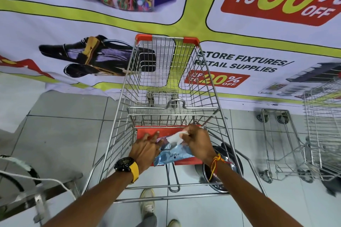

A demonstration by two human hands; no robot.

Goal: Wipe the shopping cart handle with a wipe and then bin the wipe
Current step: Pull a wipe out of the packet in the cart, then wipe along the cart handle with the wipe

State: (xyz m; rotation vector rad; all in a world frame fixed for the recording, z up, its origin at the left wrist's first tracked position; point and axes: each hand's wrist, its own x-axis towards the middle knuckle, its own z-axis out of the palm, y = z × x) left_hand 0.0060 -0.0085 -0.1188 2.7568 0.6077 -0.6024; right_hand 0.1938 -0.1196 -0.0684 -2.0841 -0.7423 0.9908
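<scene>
White crumpled wipe (175, 138) pinched above glossy blue pack (171, 155)

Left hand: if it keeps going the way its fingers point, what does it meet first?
Probably the red seat flap: the left hand, pressing the wipes pack, points forward at it. Beyond is the cart's wire basket. Depth is unclear.

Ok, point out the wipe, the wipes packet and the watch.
wipe (175, 137): head view, on the white sheet pinched by the right hand (198, 141).
wipes packet (171, 155): head view, on its light-blue printed face.
watch (124, 164): head view, on the black dial at the left wrist.
</scene>
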